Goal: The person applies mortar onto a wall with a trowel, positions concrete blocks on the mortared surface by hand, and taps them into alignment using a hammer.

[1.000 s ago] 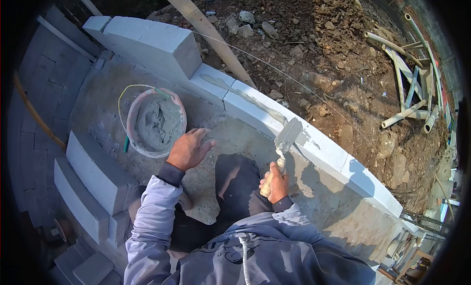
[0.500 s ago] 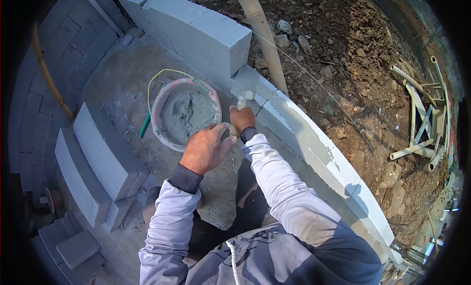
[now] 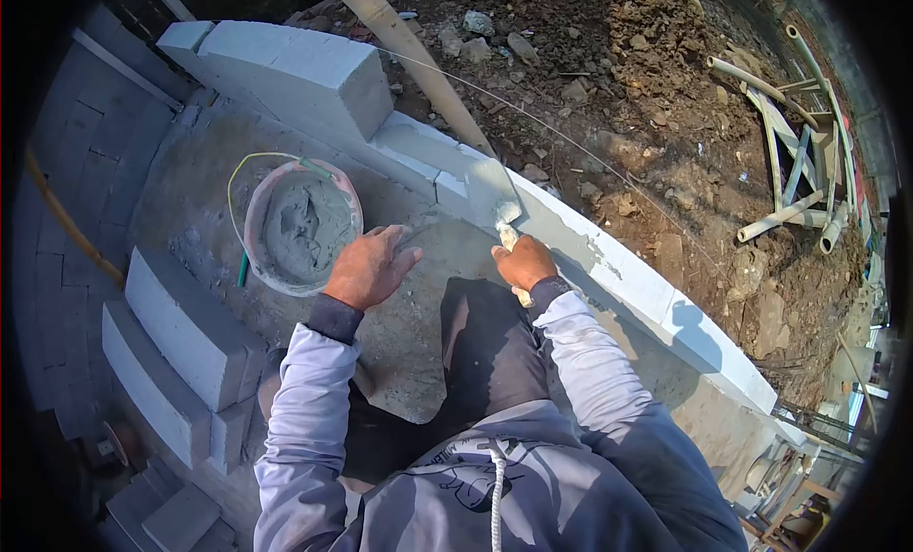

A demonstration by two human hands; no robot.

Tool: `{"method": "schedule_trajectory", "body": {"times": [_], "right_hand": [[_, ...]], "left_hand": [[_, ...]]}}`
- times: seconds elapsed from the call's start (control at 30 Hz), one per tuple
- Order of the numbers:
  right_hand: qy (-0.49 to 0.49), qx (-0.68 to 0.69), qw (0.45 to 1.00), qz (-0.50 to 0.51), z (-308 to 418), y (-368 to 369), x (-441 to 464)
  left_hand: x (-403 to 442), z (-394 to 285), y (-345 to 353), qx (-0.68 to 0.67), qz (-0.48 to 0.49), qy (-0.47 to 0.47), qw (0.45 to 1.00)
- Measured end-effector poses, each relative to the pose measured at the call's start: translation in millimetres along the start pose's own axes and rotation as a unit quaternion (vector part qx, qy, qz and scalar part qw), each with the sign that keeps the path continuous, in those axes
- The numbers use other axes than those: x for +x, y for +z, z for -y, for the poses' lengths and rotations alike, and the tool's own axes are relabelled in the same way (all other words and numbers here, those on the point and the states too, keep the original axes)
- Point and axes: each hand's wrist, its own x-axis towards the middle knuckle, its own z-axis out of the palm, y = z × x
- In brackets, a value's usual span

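Note:
My right hand (image 3: 526,266) is wrapped round the pale handle of a trowel (image 3: 491,188). Its wide, flat blade, coated in grey mortar, is over the top of the low white block wall (image 3: 656,300); whether it touches cannot be told. Wet grey mortar (image 3: 571,231) covers part of the wall's top. My left hand (image 3: 369,269) is open and holds nothing, with its thumb and fingers apart, close to the near right rim of a bucket (image 3: 255,254). Inside the bucket is grey mortar (image 3: 297,224) with a rough hollow in its middle.
A raised white block (image 3: 295,72) stands on the wall's far end. Loose blocks (image 3: 190,324) are stacked at the left. A string (image 3: 561,138) runs beyond the wall over rubbly soil (image 3: 647,124), past a slanting pole (image 3: 418,67). Bamboo pieces (image 3: 780,214) lie at the right.
My right hand and the trowel have moved right along the wall. My hands, close together before, are now apart. The view has shifted, so the bucket appears further left.

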Motion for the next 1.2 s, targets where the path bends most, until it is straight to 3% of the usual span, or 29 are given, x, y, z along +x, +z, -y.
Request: {"method": "schedule_trajectory", "body": {"times": [0.13, 0.2, 0.5, 0.63, 0.77, 0.87, 1.0, 1.07, 1.2], "right_hand": [[0.052, 0.007, 0.998, -0.033, -63.4, -16.8, -30.5], [0.028, -0.047, 0.995, -0.085, -84.1, -23.2, -54.0], [0.14, 0.02, 0.984, -0.111, -207.3, -30.8, -101.3], [0.139, 0.079, 0.979, -0.125, -233.4, -19.9, -108.5], [0.047, -0.033, 0.977, -0.204, -275.0, 9.3, -142.9], [0.085, -0.055, 0.986, -0.13, -302.5, 1.8, -185.9], [0.076, -0.044, 0.986, -0.144, -267.5, -38.3, -197.2], [0.017, -0.063, 0.985, -0.159, -222.9, -53.8, -178.8], [-0.183, -0.026, 0.98, -0.069, -101.5, -53.8, -112.8]], "left_hand": [[8.8, 2.6, 17.5, 0.025, 0.003, 0.035, 0.999], [14.0, 3.0, 24.8, 0.034, 0.016, 0.038, 0.999], [28.6, -7.4, 43.1, 0.027, 0.044, 0.042, 0.998], [35.9, -16.5, 49.3, 0.025, 0.051, 0.052, 0.997], [36.9, -11.0, 61.9, 0.014, 0.053, 0.056, 0.997], [28.5, -13.0, 53.3, 0.016, 0.055, 0.049, 0.997], [14.3, -11.5, 31.0, 0.038, 0.003, 0.018, 0.999], [10.0, -4.1, 17.9, 0.011, -0.03, -0.004, 0.999], [5.5, -1.3, -2.6, -0.077, -0.118, -0.021, 0.99]]}}
